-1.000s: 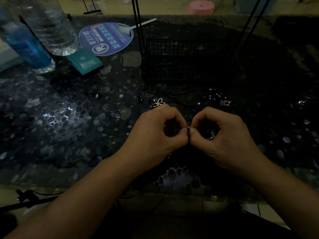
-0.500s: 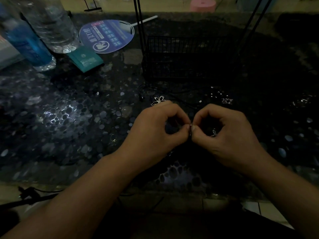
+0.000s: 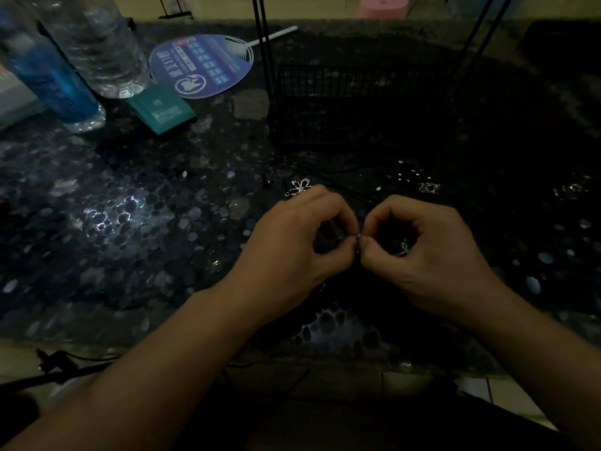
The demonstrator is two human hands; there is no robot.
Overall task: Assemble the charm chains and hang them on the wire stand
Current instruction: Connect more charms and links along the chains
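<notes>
Hands, left hand (image 3: pixel 292 242) and right hand (image 3: pixel 429 249), pinch one tiny metal link (image 3: pixel 359 236) between them.

Dark pebble-patterned table (image 3: pixel 130 229), blue fan (image 3: pixel 201 65), teal packet (image 3: pixel 161 109), pink tub (image 3: pixel 383 6)

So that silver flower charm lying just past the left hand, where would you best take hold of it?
Probably by one petal loop at its edge, pinched from above. The flower charm lies flat on the table with open petals, and the left hand crowds its near side, so the far petals look freest.
</notes>
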